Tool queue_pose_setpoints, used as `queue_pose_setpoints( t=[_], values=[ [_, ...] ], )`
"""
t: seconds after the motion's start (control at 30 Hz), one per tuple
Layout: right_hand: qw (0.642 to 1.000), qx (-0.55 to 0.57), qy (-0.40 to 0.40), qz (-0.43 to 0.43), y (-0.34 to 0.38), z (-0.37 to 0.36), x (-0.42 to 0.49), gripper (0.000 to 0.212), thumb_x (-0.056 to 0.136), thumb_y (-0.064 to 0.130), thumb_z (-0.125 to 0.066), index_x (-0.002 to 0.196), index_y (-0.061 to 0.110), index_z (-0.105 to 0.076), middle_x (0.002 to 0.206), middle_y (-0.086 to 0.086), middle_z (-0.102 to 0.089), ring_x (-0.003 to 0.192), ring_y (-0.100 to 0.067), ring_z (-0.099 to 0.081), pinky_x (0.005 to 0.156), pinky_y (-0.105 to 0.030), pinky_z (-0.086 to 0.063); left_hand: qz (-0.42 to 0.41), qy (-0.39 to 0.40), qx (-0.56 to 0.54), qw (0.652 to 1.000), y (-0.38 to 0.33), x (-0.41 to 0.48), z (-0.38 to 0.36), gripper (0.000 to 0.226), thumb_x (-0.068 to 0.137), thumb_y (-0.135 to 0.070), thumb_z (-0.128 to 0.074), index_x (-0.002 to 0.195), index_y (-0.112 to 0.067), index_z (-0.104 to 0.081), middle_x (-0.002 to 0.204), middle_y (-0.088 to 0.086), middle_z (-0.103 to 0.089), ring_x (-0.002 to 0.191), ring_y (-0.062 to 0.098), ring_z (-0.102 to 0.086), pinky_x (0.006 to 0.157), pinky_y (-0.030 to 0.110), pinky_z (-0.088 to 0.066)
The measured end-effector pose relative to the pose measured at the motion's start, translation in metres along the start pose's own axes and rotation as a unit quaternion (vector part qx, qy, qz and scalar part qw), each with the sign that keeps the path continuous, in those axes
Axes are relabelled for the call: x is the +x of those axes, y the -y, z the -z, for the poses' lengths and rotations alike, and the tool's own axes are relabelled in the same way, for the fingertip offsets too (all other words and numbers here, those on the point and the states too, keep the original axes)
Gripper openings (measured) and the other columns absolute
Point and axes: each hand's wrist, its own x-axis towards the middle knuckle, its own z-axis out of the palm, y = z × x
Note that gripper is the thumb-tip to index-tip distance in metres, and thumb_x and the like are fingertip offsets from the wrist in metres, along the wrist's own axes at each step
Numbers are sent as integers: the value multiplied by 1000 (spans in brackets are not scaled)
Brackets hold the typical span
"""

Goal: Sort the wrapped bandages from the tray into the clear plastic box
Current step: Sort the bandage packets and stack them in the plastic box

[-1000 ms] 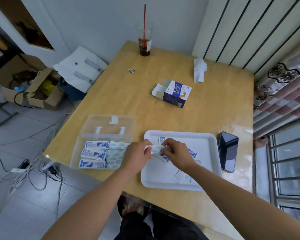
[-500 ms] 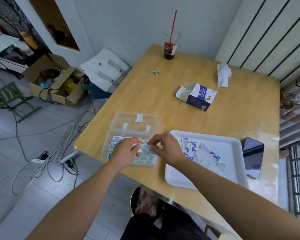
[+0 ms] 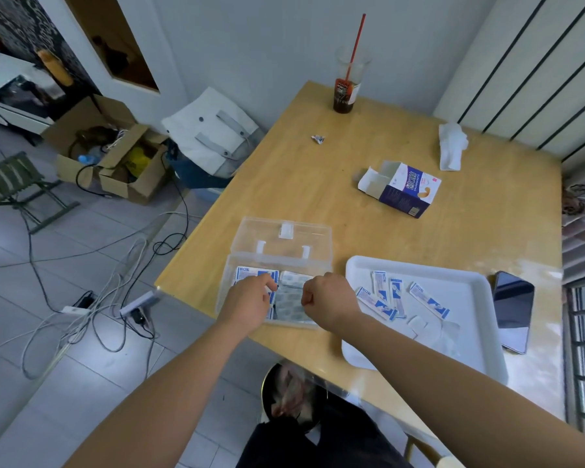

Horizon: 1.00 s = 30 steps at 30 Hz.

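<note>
The sort is, by my reckoning, somewhat past halfway, with the clear plastic box (image 3: 321, 265) lying open near the front edge of the table (image 3: 318, 184), its lid folded flat behind it. Inside it already sit two groups: blue-printed wrapped bandages (image 3: 254, 274) stacked along the left side and pale, plainer-wrapped ones (image 3: 293, 293) filling the right side. Both of my hands are over that box. My left hand (image 3: 247, 305) reaches down with its fingertips at the blue stack, and I cannot tell whether it is pinching a strip or only touching the pile. My right hand (image 3: 328, 295) hovers over the box's right end, curled into a loose fist, and nothing shows in it, though its underside is hidden. What remains is on the white tray (image 3: 473, 292) just to the right of the box: four or five blue-printed strips (image 3: 429, 300) lie scattered across its far half, and a few pale or clear-wrapped pieces (image 3: 423, 327) lie nearer to me. So I judge several more trips from tray to box are needed, blue ones to the left pile and pale ones to the right. The box looks well filled already, so the last strips may need laying flat to fit.
</note>
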Motion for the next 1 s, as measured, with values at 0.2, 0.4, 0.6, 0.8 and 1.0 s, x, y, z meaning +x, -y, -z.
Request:
queue_pose_setpoints(
  t=[0.2,0.4,0.6,0.8,1.0],
  values=[
    [975,-217,25,24,10,-1,1,14,84,13,-51,83,22,-62,72,2,-56,87,-20,-45,76,-32,-20,-7,33,38,999,3,6,-1,34,94,-9,-39,111,-22,-65,117,-1,-64,101,21,-60,80,28,-47],
    [980,-188,58,6,10,-8,4,14,84,15,-50,80,19,-62,80,-1,-62,99,-24,-46,86,-37,-24,9,61,50,997,9,6,-3,35,96,-12,-40,129,-18,-51,124,5,-60,104,24,-58,79,30,-43],
    [997,-5,-68,40,-9,3,0,23,90,22,-49,100,24,-70,93,6,-69,92,-17,-56,83,-32,-30,10,-5,41,999,-1,1,1,26,95,-14,-41,109,-19,-62,109,-1,-63,89,21,-61,77,34,-50],
    [926,307,-170,-136,-60,19,-18,7,88,15,-54,86,17,-61,78,6,-63,62,-11,-54,59,-27,-43,-76,-100,-61,990,-70,1,-8,18,95,-14,-43,94,-17,-60,74,-10,-57,63,12,-53,59,31,-45],
    [912,324,-84,-237,-123,33,-20,10,87,14,-53,91,17,-62,82,-1,-65,69,-17,-55,58,-24,-40,-131,-13,-102,986,-148,9,-55,16,93,-15,-44,91,-19,-60,71,-7,-60,62,11,-52,59,26,-42]
  ],
)
